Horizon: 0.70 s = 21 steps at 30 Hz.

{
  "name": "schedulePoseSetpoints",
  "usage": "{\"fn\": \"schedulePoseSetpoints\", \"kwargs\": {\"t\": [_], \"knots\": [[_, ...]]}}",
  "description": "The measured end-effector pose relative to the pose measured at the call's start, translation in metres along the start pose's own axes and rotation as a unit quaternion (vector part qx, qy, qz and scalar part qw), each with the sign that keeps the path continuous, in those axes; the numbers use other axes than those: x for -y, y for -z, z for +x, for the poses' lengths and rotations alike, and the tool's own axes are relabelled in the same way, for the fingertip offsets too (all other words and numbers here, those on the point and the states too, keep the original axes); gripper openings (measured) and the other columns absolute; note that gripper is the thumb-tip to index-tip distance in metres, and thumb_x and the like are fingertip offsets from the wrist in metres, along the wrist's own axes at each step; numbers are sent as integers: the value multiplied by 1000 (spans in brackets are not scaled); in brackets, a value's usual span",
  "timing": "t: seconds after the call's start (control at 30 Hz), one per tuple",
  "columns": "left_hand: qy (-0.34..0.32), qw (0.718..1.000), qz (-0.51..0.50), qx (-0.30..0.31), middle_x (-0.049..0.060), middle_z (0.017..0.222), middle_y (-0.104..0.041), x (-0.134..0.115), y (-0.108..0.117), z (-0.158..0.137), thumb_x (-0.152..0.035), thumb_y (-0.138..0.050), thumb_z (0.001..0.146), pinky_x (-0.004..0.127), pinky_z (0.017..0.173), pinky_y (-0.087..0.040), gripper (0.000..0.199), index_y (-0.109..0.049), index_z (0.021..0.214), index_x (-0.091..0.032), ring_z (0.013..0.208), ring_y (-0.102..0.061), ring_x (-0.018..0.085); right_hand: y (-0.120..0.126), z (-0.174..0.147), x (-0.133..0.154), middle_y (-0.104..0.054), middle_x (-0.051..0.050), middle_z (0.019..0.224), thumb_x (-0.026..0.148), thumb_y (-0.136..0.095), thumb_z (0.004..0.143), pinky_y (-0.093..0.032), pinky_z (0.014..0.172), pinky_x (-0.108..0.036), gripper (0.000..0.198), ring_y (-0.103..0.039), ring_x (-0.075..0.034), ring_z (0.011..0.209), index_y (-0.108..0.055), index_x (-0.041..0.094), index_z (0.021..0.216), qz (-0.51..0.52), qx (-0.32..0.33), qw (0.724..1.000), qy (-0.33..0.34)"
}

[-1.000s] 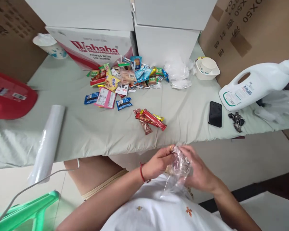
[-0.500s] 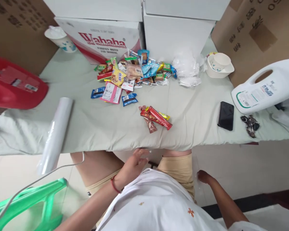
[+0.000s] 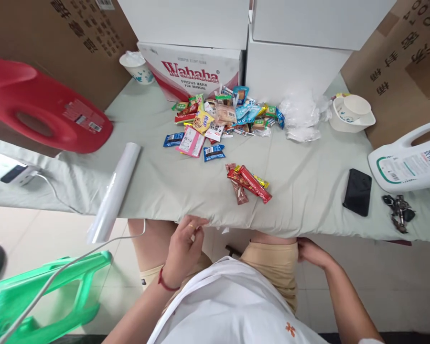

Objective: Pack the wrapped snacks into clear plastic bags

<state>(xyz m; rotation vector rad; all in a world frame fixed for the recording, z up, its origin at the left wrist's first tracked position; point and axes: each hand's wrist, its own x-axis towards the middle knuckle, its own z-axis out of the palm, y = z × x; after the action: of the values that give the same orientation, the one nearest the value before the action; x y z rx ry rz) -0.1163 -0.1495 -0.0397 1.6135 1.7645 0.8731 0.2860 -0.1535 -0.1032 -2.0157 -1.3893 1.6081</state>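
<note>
My left hand (image 3: 186, 243) is at the front edge of the cloth-covered table (image 3: 172, 191), above my thigh. Its fingers are partly bent, with the thumb apart from them, and nothing shows in its grasp. A ring and a red wristband are on this arm. My right hand (image 3: 311, 252) rests beside my right thigh just under the table edge, its fingers mostly hidden. Nearest on the table lie several crossed snack sticks in red (image 3: 255, 184), brown (image 3: 239, 188) and yellow wrappers. Farther back is a heap of wrapped snacks (image 3: 224, 114), with two blue packets (image 3: 214, 152) at its front.
A Wahaha box (image 3: 197, 71) stands behind the heap. Clear plastic bags (image 3: 301, 114) and a white bowl (image 3: 351, 122) are at right, with a phone (image 3: 357, 192), keys (image 3: 399, 212) and a white jug (image 3: 408, 160). At left are a red jug (image 3: 57, 110), a plastic roll (image 3: 116, 191) and a green stool (image 3: 57, 291).
The view has shifted, so the table's things sit farther right. My right hand has come in from the side to my thigh. My left hand stays near the table edge, its fingers more bent.
</note>
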Motion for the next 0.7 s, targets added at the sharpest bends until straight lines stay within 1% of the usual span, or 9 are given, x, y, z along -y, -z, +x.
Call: {"fn": "schedulePoseSetpoints", "kwargs": {"t": [0.07,0.13,0.2,0.23,0.27,0.33,0.4,0.53,0.7], "knots": [[-104,994,31,-17,7,105,-70,-3,-9,25,-17,-48,90,36,86,-54,27,-73,96,-24,97,-66,22,6,-27,16,-57,-1,52,29,-67,73,-42,48,-34,21,-52,-20,50,-60,26,54,-64,78,995,22],[-168,984,49,-17,8,106,-71,-4,-21,49,-14,-47,89,39,92,-53,28,-74,94,-23,104,-64,24,21,-46,41,-59,-2,59,35,-63,85,-43,52,-35,22,-52,-21,54,-66,29,64,-94,117,984,95],[-185,981,65,-2,8,99,-70,-2,-34,69,-13,-46,89,38,88,-53,27,-72,90,-22,98,-64,24,43,-48,71,-62,-3,65,41,-62,90,-44,53,-35,21,-54,-22,59,-70,30,75,-73,93,974,195],[-179,981,75,4,8,95,-70,-1,-40,76,-13,-46,89,37,85,-53,27,-71,87,-22,92,-64,23,54,-41,86,-61,-2,64,43,-64,89,-41,50,-34,20,-53,-22,57,-71,29,77,-62,39,967,244],[-168,982,85,8,7,91,-69,1,-45,81,-13,-45,89,35,81,-53,26,-69,84,-22,87,-64,22,66,-29,101,-59,-1,61,45,-65,89,-39,48,-33,21,-50,-20,54,-71,27,79,-60,-36,960,271],[-149,983,103,12,6,89,-67,6,-52,85,-14,-45,90,33,75,-51,25,-67,81,-22,81,-64,20,85,9,131,-58,1,61,43,-63,90,-39,52,-30,22,-50,-18,55,-70,24,80,-96,-221,934,265],[-149,982,113,13,6,91,-67,9,-55,83,-15,-45,91,32,74,-50,24,-66,81,-22,82,-64,19,97,56,161,-63,0,65,37,-62,89,-43,62,-31,20,-56,-18,62,-70,22,80,-142,-314,899,270],[-161,978,135,10,6,91,-66,11,-56,78,-16,-45,94,32,75,-50,24,-65,83,-22,84,-64,20,88,152,225,-72,-7,92,21,-63,86,-45,82,-30,10,-63,-19,85,-71,18,83,-209,-320,872,307],[-159,973,165,10,7,91,-65,8,-58,77,-18,-45,95,33,76,-51,24,-65,83,-22,86,-65,21,56,229,284,-66,-11,110,31,-68,86,-40,85,-25,24,-55,-8,85,-64,8,82,-133,-341,909,201]]}}
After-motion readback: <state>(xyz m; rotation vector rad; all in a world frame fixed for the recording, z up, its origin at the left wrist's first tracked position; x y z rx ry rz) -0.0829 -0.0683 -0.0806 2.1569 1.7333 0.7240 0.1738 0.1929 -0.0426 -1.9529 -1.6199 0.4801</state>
